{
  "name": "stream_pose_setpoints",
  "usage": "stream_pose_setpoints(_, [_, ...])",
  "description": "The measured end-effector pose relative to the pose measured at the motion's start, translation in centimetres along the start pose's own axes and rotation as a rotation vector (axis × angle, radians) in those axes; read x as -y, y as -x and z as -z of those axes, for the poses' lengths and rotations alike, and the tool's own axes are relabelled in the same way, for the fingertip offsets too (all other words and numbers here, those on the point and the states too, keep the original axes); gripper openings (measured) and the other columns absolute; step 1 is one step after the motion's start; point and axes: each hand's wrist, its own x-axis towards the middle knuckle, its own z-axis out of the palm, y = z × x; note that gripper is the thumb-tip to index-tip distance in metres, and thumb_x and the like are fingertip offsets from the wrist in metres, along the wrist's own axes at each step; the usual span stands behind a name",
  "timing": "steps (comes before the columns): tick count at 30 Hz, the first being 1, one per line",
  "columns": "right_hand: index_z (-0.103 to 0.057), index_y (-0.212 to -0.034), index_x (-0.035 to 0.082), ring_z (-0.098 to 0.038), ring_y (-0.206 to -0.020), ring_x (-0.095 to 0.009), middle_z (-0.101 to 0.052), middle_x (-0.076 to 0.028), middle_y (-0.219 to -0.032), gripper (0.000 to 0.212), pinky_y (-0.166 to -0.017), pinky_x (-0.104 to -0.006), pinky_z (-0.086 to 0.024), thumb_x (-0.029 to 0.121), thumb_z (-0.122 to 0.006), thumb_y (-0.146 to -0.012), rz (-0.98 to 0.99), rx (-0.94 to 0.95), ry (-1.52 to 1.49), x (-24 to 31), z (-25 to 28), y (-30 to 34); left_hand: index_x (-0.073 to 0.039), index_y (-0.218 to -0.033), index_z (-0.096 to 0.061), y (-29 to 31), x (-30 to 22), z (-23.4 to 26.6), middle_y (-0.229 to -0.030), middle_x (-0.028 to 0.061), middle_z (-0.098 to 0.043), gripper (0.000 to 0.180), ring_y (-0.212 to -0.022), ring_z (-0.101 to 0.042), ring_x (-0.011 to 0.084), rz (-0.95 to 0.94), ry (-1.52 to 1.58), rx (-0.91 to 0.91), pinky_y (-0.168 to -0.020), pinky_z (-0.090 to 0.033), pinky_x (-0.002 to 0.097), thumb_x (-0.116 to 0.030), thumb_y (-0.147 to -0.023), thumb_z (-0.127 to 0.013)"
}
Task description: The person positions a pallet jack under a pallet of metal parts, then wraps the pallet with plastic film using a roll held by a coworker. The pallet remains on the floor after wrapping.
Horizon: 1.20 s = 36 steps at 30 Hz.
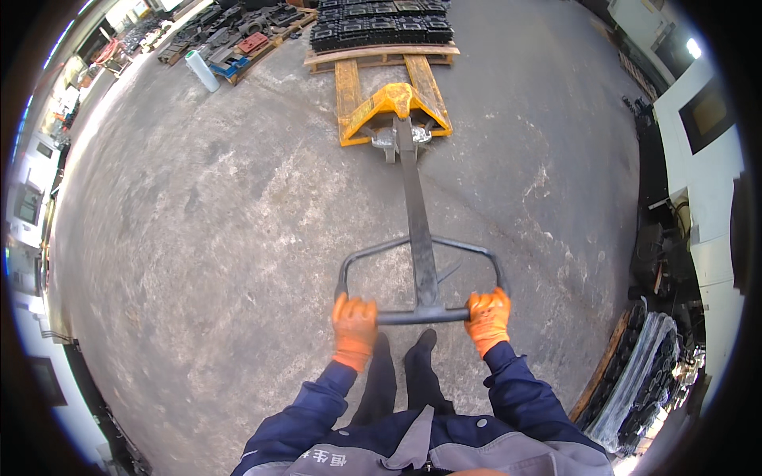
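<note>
1. Nearest the camera spreads a navy-and-grey jacket point(357, 440), its navy sleeves reaching forward; two dark legs and feet point(425, 345) show beyond it, on the grey floor point(198, 238).
2. Left hand point(354, 329), in an orange glove and slightly blurred, is wrapped around the left end of the black handle point(425, 316).
3. Right hand point(487, 317), gloved alike, is clamped on the right end of the same crossbar.
4. Directly ahead of the feet, the pallet jack point(414, 190) stands with its shaft running away to a yellow body and forks.
5. Those forks meet the near edge of a wooden pallet point(381, 57), which carries stacked rows of black parts point(381, 30).
6. Upper left, another pallet point(274, 47) bears mixed dark pieces, plus a red block point(253, 43); a pale roll point(202, 71) stands just beside it.
7. Lower right, clear film point(635, 377) covers part of a dark load.
</note>
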Motion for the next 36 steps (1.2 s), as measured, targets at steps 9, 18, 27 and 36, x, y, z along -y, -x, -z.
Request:
stream_pose_setpoints(9, [-0.069, -0.078, 0.014, -0.068, -0.078, -0.029, -0.070, -0.009, -0.078, 0.013, -0.074, -0.0408, -0.052, 0.025, -0.072, -0.071, 0.098, -0.298, 0.046, -3.0, 15.0, -14.6, -0.009, -0.065, -0.060, -17.8, 5.0, 5.7, -0.063, 0.0106, -0.061, 0.012, -0.065, -0.063, 0.0297, -0.026, -0.161, -0.102, -0.084, -0.051, 0.0443, -0.009, -0.065, -0.072])
stream_pose_setpoints(18, [-0.059, -0.086, 0.013, -0.060, -0.087, -0.029, -0.059, -0.007, -0.081, 0.039, -0.078, -0.0442, -0.045, 0.023, -0.079, -0.054, -0.046, -0.507, 0.046, -2.2, 11.0, -12.0, -0.006, -0.074, -0.058, -15.5, 4.2, 4.9, -0.068, 0.0145, -0.053, 0.013, -0.081, -0.058, 0.0379, 0.060, -0.121, -0.025, -0.074, -0.045, 0.0482, -0.007, -0.065, -0.067])
stream_pose_setpoints(27, [-0.068, -0.079, 0.015, -0.067, -0.075, -0.026, -0.070, -0.007, -0.077, 0.018, -0.081, -0.0430, -0.047, 0.026, -0.072, -0.066, 0.061, 0.192, 0.022, -1.8, 4.5, -5.4, -0.014, -0.083, -0.072, -6.2, 4.0, 1.5, -0.073, 0.0097, -0.067, 0.016, -0.073, -0.067, 0.0293, -0.083, 0.030, 0.633, -0.084, -0.051, 0.0448, -0.017, -0.067, -0.072])
stream_pose_setpoints(36, [-0.072, -0.083, 0.014, -0.071, -0.080, -0.027, -0.072, -0.008, -0.081, 0.018, -0.069, -0.0403, -0.055, 0.028, -0.074, -0.073, -0.071, -0.052, -0.007, -5.9, 22.0, -23.9, -0.012, -0.077, -0.068, -28.6, 9.1, 6.6, -0.073, 0.0171, -0.065, 0.010, -0.067, -0.064, 0.0366, 0.001, 0.139, 0.211, -0.062, -0.050, 0.0453, -0.020, -0.072, -0.070])
